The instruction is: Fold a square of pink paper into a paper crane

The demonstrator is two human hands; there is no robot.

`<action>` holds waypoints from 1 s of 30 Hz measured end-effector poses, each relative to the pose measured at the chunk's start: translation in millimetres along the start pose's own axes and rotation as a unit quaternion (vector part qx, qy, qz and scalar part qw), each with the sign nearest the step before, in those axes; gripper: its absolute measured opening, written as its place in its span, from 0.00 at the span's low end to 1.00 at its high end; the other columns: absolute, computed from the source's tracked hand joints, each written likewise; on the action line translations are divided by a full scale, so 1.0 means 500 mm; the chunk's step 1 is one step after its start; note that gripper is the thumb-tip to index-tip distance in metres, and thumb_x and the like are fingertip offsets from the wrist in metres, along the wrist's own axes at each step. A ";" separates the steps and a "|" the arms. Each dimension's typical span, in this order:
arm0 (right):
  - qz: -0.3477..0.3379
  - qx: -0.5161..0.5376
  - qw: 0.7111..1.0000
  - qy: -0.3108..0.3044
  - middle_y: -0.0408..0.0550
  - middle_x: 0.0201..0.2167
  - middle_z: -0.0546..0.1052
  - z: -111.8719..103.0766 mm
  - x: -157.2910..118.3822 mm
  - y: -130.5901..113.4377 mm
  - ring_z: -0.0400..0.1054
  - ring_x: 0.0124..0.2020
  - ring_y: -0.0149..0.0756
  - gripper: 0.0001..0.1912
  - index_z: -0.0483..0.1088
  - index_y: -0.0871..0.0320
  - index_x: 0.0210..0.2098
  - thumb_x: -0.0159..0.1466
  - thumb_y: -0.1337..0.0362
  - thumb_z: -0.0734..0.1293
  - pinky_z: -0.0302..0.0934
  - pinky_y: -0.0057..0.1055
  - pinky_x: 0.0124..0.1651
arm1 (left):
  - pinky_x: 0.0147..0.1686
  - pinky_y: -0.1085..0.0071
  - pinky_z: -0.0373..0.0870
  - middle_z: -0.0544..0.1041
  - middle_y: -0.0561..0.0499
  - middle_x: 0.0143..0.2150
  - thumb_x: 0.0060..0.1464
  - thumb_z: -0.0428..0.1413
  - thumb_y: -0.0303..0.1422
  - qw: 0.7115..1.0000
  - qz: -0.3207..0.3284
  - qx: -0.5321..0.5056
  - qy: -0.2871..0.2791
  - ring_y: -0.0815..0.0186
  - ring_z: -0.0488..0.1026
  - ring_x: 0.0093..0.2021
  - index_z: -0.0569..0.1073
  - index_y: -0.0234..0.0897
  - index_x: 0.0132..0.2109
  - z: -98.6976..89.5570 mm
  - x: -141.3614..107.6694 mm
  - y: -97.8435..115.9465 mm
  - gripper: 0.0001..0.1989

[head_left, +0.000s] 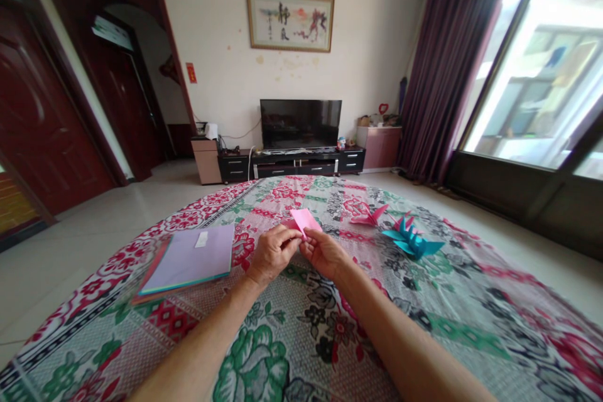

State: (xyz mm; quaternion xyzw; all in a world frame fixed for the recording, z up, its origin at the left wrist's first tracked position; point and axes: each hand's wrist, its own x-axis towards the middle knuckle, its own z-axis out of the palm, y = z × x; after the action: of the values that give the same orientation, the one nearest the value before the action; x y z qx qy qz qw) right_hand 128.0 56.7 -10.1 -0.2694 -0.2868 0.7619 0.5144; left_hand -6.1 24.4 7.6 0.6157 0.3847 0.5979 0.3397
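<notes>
A folded piece of pink origami paper [307, 220] is held up above the middle of the table. My left hand [274, 252] pinches its lower left edge between thumb and fingers. On the near right side of the same paper, my right hand [325, 252] is closed, its thumb pressed close to the left fingertips. The fingers hide the paper's lower part. To the right lie folded paper cranes: a pink crane [372, 217] and blue cranes [413, 242], with more pink paper behind the blue ones.
A stack of coloured paper sheets [195, 257], lavender on top with a small white slip [201, 239], lies on the left. A patterned cloth [254, 358] covers the round table. Beyond its far edge stand a television [301, 124] and a low black cabinet [277, 171].
</notes>
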 end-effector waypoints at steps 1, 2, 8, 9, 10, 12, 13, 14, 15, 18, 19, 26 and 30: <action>0.012 0.013 1.000 0.012 0.44 0.16 0.72 0.002 -0.002 -0.001 0.67 0.17 0.24 0.05 0.65 0.63 0.25 0.57 0.74 0.63 0.67 0.17 0.27 | 0.37 0.77 0.65 0.73 0.49 0.27 0.36 0.62 0.21 1.000 -0.004 -0.008 -0.005 0.67 0.68 0.32 0.77 0.42 0.25 -0.001 0.000 0.001 0.10; 0.029 0.031 0.999 0.027 0.44 0.16 0.72 0.004 -0.004 -0.003 0.67 0.17 0.24 0.05 0.65 0.63 0.25 0.58 0.74 0.63 0.67 0.18 0.27 | 0.39 0.76 0.65 0.73 0.49 0.27 0.37 0.62 0.21 1.000 -0.004 -0.009 -0.011 0.67 0.68 0.32 0.77 0.42 0.25 -0.003 0.001 0.001 0.09; 0.061 0.052 0.995 0.054 0.44 0.14 0.70 0.015 -0.013 -0.014 0.66 0.15 0.26 0.04 0.65 0.65 0.27 0.59 0.72 0.61 0.67 0.20 0.24 | 0.40 0.73 0.64 0.72 0.50 0.29 0.45 0.58 0.26 0.986 0.103 0.119 -0.051 0.66 0.69 0.34 0.76 0.41 0.30 -0.012 0.004 -0.010 0.05; 0.066 0.053 0.995 0.051 0.44 0.14 0.71 0.015 -0.014 -0.015 0.67 0.15 0.26 0.04 0.65 0.65 0.28 0.59 0.72 0.61 0.67 0.21 0.24 | 0.39 0.72 0.64 0.72 0.50 0.30 0.48 0.56 0.27 0.975 0.134 0.164 -0.062 0.66 0.68 0.34 0.75 0.41 0.32 -0.013 0.004 -0.015 0.05; 0.068 0.055 0.995 0.048 0.45 0.15 0.71 0.016 -0.014 -0.015 0.67 0.15 0.27 0.03 0.65 0.66 0.29 0.59 0.72 0.61 0.68 0.21 0.24 | 0.39 0.72 0.64 0.71 0.50 0.31 0.51 0.53 0.28 0.962 0.164 0.208 -0.070 0.66 0.68 0.34 0.74 0.40 0.34 -0.015 0.004 -0.019 0.06; 0.063 0.062 0.995 0.049 0.45 0.15 0.71 0.016 -0.013 -0.015 0.67 0.15 0.27 0.03 0.66 0.66 0.29 0.59 0.73 0.61 0.68 0.21 0.24 | 0.37 0.71 0.64 0.71 0.50 0.32 0.55 0.50 0.28 0.935 0.208 0.277 -0.075 0.66 0.68 0.34 0.72 0.39 0.37 -0.016 0.003 -0.025 0.07; 0.058 0.065 0.995 0.051 0.45 0.15 0.71 0.017 -0.013 -0.015 0.67 0.15 0.27 0.03 0.65 0.66 0.29 0.59 0.73 0.61 0.68 0.21 0.24 | 0.37 0.71 0.65 0.71 0.50 0.33 0.55 0.49 0.28 0.927 0.220 0.298 -0.069 0.66 0.69 0.34 0.72 0.38 0.38 -0.016 0.003 -0.026 0.07; 0.055 0.068 0.995 0.054 0.45 0.15 0.71 0.017 -0.013 -0.015 0.67 0.15 0.27 0.03 0.65 0.66 0.29 0.58 0.73 0.61 0.68 0.21 0.24 | 0.37 0.72 0.65 0.71 0.49 0.33 0.55 0.49 0.28 0.921 0.226 0.311 -0.061 0.67 0.69 0.34 0.71 0.38 0.38 -0.016 0.002 -0.026 0.07; 0.051 0.070 0.995 0.058 0.45 0.15 0.71 0.018 -0.013 -0.014 0.67 0.15 0.27 0.03 0.65 0.65 0.29 0.58 0.73 0.61 0.68 0.21 0.24 | 0.36 0.72 0.65 0.72 0.49 0.33 0.55 0.49 0.28 0.918 0.228 0.319 -0.054 0.67 0.69 0.34 0.71 0.37 0.38 -0.015 0.001 -0.025 0.06; 0.045 0.068 0.994 0.073 0.43 0.14 0.70 0.021 -0.014 -0.014 0.66 0.14 0.26 0.05 0.65 0.65 0.27 0.59 0.73 0.61 0.67 0.21 0.24 | 0.34 0.74 0.65 0.71 0.50 0.31 0.55 0.50 0.29 0.917 0.226 0.326 -0.048 0.68 0.69 0.32 0.70 0.37 0.36 -0.013 -0.001 -0.020 0.05; 0.044 0.065 0.994 0.076 0.43 0.13 0.69 0.022 -0.015 -0.014 0.65 0.14 0.26 0.05 0.65 0.64 0.26 0.59 0.73 0.60 0.67 0.21 0.24 | 0.33 0.74 0.65 0.71 0.50 0.31 0.55 0.50 0.29 0.916 0.226 0.328 -0.052 0.69 0.69 0.31 0.70 0.37 0.36 -0.013 -0.001 -0.018 0.04; 0.053 0.040 0.994 0.088 0.42 0.13 0.68 0.026 -0.018 -0.018 0.63 0.12 0.25 0.06 0.64 0.64 0.25 0.59 0.73 0.60 0.66 0.21 0.22 | 0.34 0.74 0.63 0.70 0.51 0.31 0.57 0.47 0.29 0.892 0.243 0.373 -0.079 0.68 0.68 0.32 0.69 0.37 0.35 -0.022 0.002 -0.026 0.07; 0.045 0.025 0.995 0.090 0.44 0.13 0.69 0.026 -0.016 -0.018 0.64 0.13 0.25 0.07 0.64 0.64 0.24 0.58 0.72 0.60 0.66 0.21 0.22 | 0.34 0.73 0.63 0.69 0.50 0.30 0.58 0.45 0.30 0.886 0.240 0.388 -0.084 0.68 0.67 0.32 0.69 0.37 0.35 -0.023 0.003 -0.027 0.09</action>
State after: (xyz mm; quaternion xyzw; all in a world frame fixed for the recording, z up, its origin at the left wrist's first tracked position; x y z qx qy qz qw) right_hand 127.0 49.8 6.2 -0.3361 -0.2078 0.7642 0.5098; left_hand -18.5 31.5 -2.7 0.8201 0.3961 0.4101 -0.0488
